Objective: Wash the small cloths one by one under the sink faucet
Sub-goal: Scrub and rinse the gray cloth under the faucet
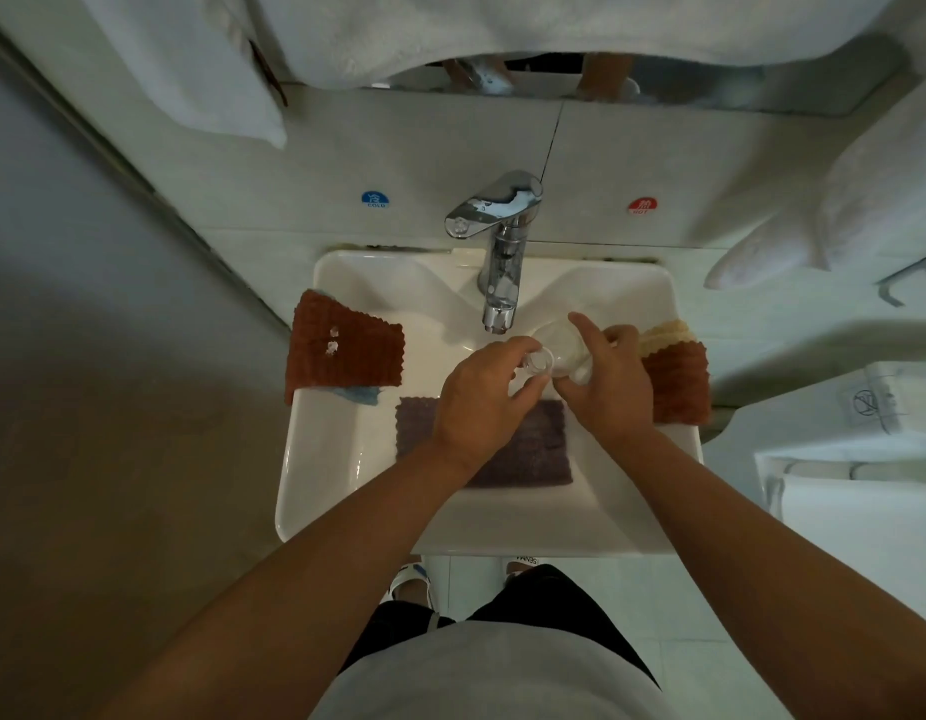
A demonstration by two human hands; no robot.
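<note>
Over the white sink (336, 491), below the chrome faucet (499, 262), my right hand (606, 387) grips a clear plastic bottle (559, 345) lying on its side. My left hand (481, 402) pinches the bottle's cap end with its fingertips. A purple cloth (533, 449) lies flat in the basin under my hands. A rust-brown cloth (343, 350) drapes over the sink's left rim with a blue cloth (359, 394) peeking out beneath it. On the right rim sit another rust-brown cloth (676, 381) and a cream cloth (663, 332). No water stream is visible.
White towels (190, 59) hang above on the left and on the right (866, 200). Cold (376, 199) and hot (642, 205) stickers mark the tiled wall. A rack with folded white towels (855, 511) stands at the right. My feet in sandals show below the sink.
</note>
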